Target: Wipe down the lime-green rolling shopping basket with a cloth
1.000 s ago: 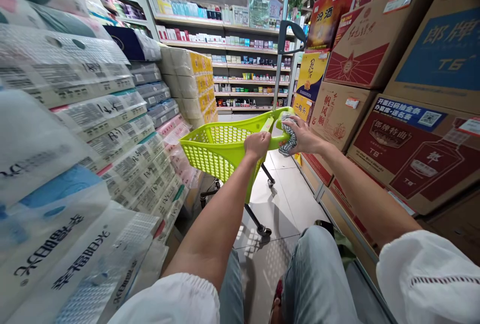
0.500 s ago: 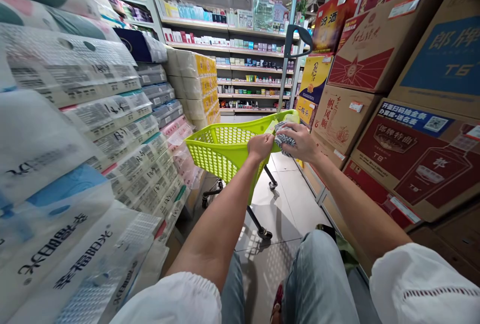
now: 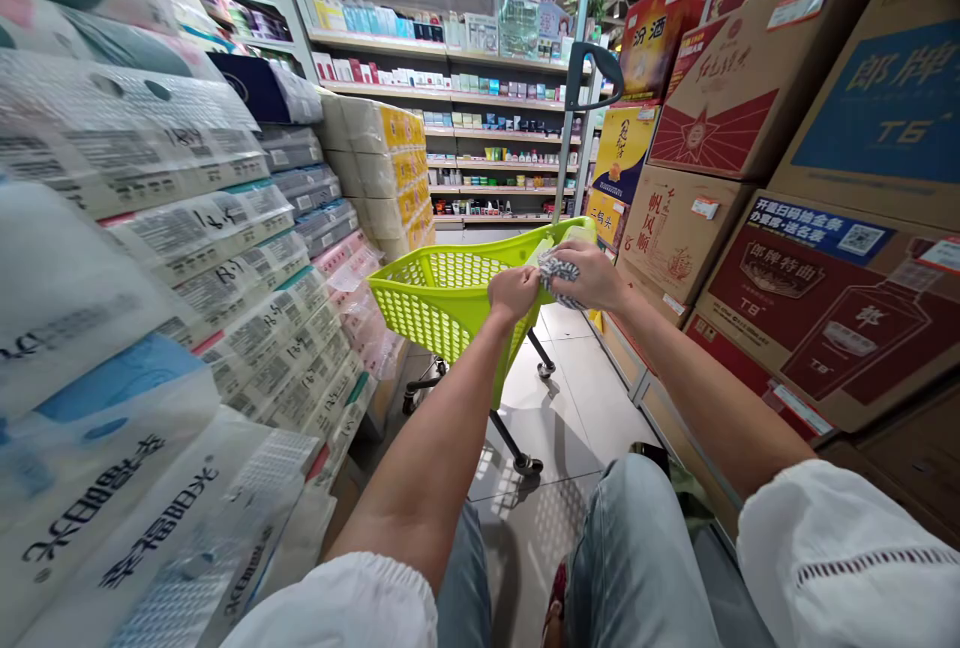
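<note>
A lime-green wheeled shopping basket (image 3: pixel 442 303) stands before me, its sides pierced with holes. My left hand (image 3: pixel 514 292) is closed around the near rim of the basket. In my right hand (image 3: pixel 589 273) is a crumpled grey-and-white patterned cloth (image 3: pixel 559 276), pressed against the rim right beside the left hand. The fingers of the right hand are curled over the cloth. A dark pull handle (image 3: pixel 592 76) tops the long metal pole rising from the basket's far end.
Stacked packs of tissue paper (image 3: pixel 247 278) line the left side. Cardboard liquor boxes (image 3: pixel 705 148) are piled on the right. Shelves of small boxed goods (image 3: pixel 480 88) stand at the back. Under the basket are castor wheels (image 3: pixel 528 466) on the tiled floor (image 3: pixel 562 368).
My right hand has moved slightly left with the cloth, closer to the left hand. The left hand keeps its hold on the rim. The whole view has shifted a little.
</note>
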Tool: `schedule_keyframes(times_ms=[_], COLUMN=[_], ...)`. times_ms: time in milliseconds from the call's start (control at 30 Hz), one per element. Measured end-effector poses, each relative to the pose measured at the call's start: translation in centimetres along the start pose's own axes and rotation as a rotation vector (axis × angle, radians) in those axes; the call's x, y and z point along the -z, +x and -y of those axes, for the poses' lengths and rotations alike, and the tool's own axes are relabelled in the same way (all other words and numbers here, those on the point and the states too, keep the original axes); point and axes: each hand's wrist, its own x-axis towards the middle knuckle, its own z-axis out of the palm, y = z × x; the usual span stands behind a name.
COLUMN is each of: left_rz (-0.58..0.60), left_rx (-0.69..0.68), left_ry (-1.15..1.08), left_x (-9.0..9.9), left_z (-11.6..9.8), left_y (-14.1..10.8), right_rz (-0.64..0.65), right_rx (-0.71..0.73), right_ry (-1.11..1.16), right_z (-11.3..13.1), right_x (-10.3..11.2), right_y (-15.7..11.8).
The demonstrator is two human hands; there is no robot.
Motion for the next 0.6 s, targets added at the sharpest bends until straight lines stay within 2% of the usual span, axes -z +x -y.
schedule_keyframes(times_ms=[133,233,300,467,600], left_rz=[-0.016,-0.022,-0.029,-0.051,-0.015], left_rx=[-0.016,-0.016,-0.015,-0.042,-0.088], left_ry=[-0.045,-0.047,-0.049,-0.09,-0.059], left_x=[0.4,0.6,0.8,1.5,3.2], left_z=[-0.2,-0.1,0.3,2.7,4.3], left_y=[-0.3,-0.4,-0.4,-0.6,-0.5], right_rz=[-0.019,-0.032,-0.035,-0.082,-0.131], right_rx=[-0.226,-0.211,-0.185,-0.174,-0.203], right_ry=[0.106,0.105,0.093,0.023,-0.065], right_z=[-3.6,-4.7,-4.0,-0.5,2.0], right_x=[0.7,1.0,0.8,-0.3,-1.4], right_y=[0.8,0.8,0.6,0.2,0.3])
